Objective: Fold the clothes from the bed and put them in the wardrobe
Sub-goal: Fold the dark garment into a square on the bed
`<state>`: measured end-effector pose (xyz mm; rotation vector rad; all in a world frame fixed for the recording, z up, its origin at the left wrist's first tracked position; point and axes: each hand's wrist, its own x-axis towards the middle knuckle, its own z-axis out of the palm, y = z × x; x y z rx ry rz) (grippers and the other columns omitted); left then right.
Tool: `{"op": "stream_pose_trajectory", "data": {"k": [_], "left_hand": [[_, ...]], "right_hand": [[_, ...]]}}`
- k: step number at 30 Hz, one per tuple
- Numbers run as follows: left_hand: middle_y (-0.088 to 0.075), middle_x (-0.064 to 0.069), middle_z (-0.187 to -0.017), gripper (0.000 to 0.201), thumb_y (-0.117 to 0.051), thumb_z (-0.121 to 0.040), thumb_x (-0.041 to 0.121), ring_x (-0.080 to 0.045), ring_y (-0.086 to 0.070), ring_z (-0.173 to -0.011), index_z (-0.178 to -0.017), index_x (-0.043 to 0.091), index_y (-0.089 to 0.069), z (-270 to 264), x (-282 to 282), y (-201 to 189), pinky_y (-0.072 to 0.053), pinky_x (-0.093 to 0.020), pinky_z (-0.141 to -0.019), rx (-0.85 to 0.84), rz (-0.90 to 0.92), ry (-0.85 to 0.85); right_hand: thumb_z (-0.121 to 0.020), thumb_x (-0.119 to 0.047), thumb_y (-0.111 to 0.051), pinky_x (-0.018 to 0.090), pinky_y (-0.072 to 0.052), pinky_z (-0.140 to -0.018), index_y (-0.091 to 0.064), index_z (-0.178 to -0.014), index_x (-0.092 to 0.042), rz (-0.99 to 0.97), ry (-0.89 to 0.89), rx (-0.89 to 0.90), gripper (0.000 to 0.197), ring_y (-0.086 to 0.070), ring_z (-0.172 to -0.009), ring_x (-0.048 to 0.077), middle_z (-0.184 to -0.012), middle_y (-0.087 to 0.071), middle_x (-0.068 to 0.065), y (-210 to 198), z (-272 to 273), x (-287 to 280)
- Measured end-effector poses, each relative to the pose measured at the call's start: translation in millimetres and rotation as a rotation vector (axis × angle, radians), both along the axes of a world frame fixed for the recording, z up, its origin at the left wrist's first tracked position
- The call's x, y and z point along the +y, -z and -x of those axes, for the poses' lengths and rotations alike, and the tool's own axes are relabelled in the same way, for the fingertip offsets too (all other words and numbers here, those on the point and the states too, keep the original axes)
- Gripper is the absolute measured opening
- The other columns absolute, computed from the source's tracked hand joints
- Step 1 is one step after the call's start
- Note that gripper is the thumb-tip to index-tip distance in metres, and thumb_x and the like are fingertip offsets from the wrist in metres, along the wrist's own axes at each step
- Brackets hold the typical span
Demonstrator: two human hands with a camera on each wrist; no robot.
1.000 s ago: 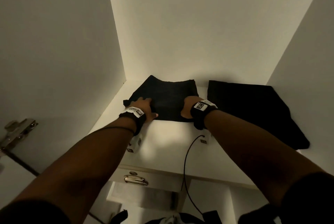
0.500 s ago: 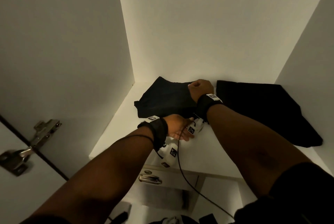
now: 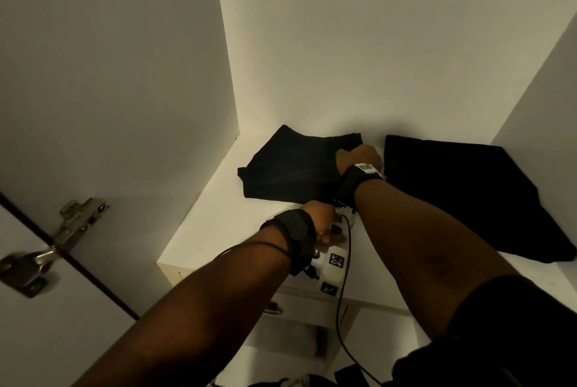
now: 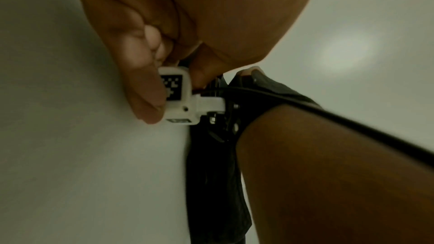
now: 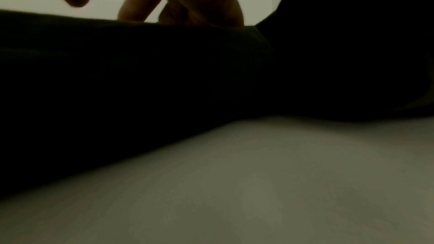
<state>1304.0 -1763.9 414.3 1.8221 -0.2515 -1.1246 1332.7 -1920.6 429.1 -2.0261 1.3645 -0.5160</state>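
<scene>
My right hand [image 3: 362, 158] has slid to the far right corner of the folded black garment [image 3: 290, 168] on the wardrobe shelf [image 3: 218, 224], fingers curled on its edge. My left hand [image 4: 150, 81] left the cloth, now pinches the white wrist camera [image 4: 180, 96] under my right wrist. Second black garment [image 3: 462, 193] unchanged right of my hands.

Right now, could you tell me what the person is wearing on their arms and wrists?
Both forearms are bare. The left wrist carries a black strap with a white camera block bearing black square markers. The right wrist wears a black strap with a white marker tag. A thin black cable hangs down. A dark sleeve covers the right upper arm.
</scene>
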Motion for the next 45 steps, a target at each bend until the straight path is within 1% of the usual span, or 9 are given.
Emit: {"op": "stream_pose_trajectory", "data": {"k": [4, 9, 14, 17, 24, 33, 37, 41, 45], "left_hand": [[-0.06, -0.015, -0.138, 0.052, -0.054, -0.103, 0.039, -0.026, -0.06, -0.12, -0.142, 0.004, -0.051, 2, -3, 5, -0.043, -0.031, -0.102, -0.136, -0.017, 0.043], [-0.067, -0.019, -0.127, 0.036, -0.056, -0.099, 0.028, -0.02, -0.07, -0.067, -0.125, 0.003, -0.06, -6, 6, 13, -0.06, -0.027, -0.078, 0.487, 0.27, -0.294], [-0.065, -0.01, -0.118, 0.068, -0.028, -0.106, 0.058, -0.024, -0.07, -0.09, -0.141, 0.005, -0.052, -1, 2, -9, -0.057, -0.022, -0.074, 0.49, 0.345, -0.279], [-0.061, -0.011, -0.086, 0.051, -0.033, -0.109, 0.047, -0.017, -0.06, -0.048, -0.123, 0.006, -0.058, 4, 3, -15, -0.047, -0.015, -0.045, 0.483, 0.331, -0.259], [-0.054, 0.003, -0.076, 0.045, -0.036, -0.106, 0.054, -0.011, -0.046, -0.036, -0.107, 0.016, -0.061, 23, 4, -17, -0.035, -0.014, -0.032, 0.513, 0.327, -0.31], [-0.063, -0.011, -0.107, 0.054, -0.045, -0.1, 0.061, -0.02, -0.061, -0.088, -0.124, 0.015, -0.058, 27, -15, 1, -0.056, -0.033, -0.083, 0.262, 0.385, -0.396], [-0.062, -0.015, -0.123, 0.052, -0.049, -0.101, 0.055, -0.028, -0.064, -0.111, -0.13, 0.012, -0.055, 15, -14, 1, -0.059, -0.033, -0.069, 0.298, 0.316, -0.273], [-0.066, -0.007, -0.085, 0.039, -0.061, -0.097, 0.05, -0.018, -0.063, -0.074, -0.095, 0.011, -0.066, -15, -15, 2, -0.057, -0.037, -0.079, -0.199, 0.021, 0.007], [-0.071, -0.005, -0.105, 0.037, -0.062, -0.096, 0.049, -0.024, -0.066, -0.098, -0.107, 0.015, -0.072, -57, -5, -12, -0.053, -0.041, -0.096, -0.621, -0.113, 0.114]], "right_hand": [[-0.085, -0.042, -0.057, 0.046, -0.047, -0.091, -0.053, -0.08, -0.019, 0.063, 0.045, -0.101, 0.024, -0.057, -0.089, 0.025, -0.087, -0.056, 0.002, -9, -2, 0], [-0.091, -0.035, -0.066, 0.021, -0.037, -0.054, -0.067, -0.074, -0.01, 0.014, -0.202, -0.327, 0.031, -0.054, -0.06, 0.009, -0.069, -0.061, 0.001, -23, -14, -3], [-0.093, -0.038, -0.068, 0.02, -0.041, -0.06, -0.071, -0.09, -0.014, -0.095, -0.331, -0.427, 0.025, -0.063, -0.076, 0.01, -0.084, -0.071, -0.001, -26, -16, 13], [-0.092, -0.037, -0.068, 0.02, -0.044, -0.061, -0.07, -0.085, -0.014, -0.052, -0.305, -0.435, 0.024, -0.063, -0.074, 0.011, -0.08, -0.069, -0.002, -29, -12, 15], [-0.094, -0.03, -0.054, 0.027, -0.04, -0.058, -0.06, -0.066, -0.01, 0.054, -0.159, -0.168, 0.035, -0.053, -0.061, 0.02, -0.062, -0.054, 0.004, -29, 5, 0], [-0.102, -0.036, -0.049, 0.033, -0.046, -0.077, -0.063, -0.103, -0.004, -0.119, 0.023, -0.106, 0.035, -0.061, -0.084, 0.023, -0.114, -0.065, 0.011, -30, 18, -25], [-0.1, -0.038, -0.053, 0.034, -0.046, -0.07, -0.062, -0.118, -0.003, -0.132, -0.015, -0.054, 0.041, -0.055, -0.074, 0.022, -0.092, -0.06, 0.006, -22, 16, -34], [-0.091, -0.041, -0.067, 0.03, -0.037, -0.055, -0.055, -0.097, -0.013, -0.05, -0.203, 0.272, 0.032, -0.042, -0.061, 0.02, -0.076, -0.047, 0.004, -9, 11, -26], [-0.084, -0.045, -0.076, 0.032, -0.038, -0.06, -0.055, -0.102, -0.014, 0.01, -0.335, 0.472, 0.042, -0.045, -0.065, 0.022, -0.084, -0.052, 0.008, 3, 8, -19]]}}
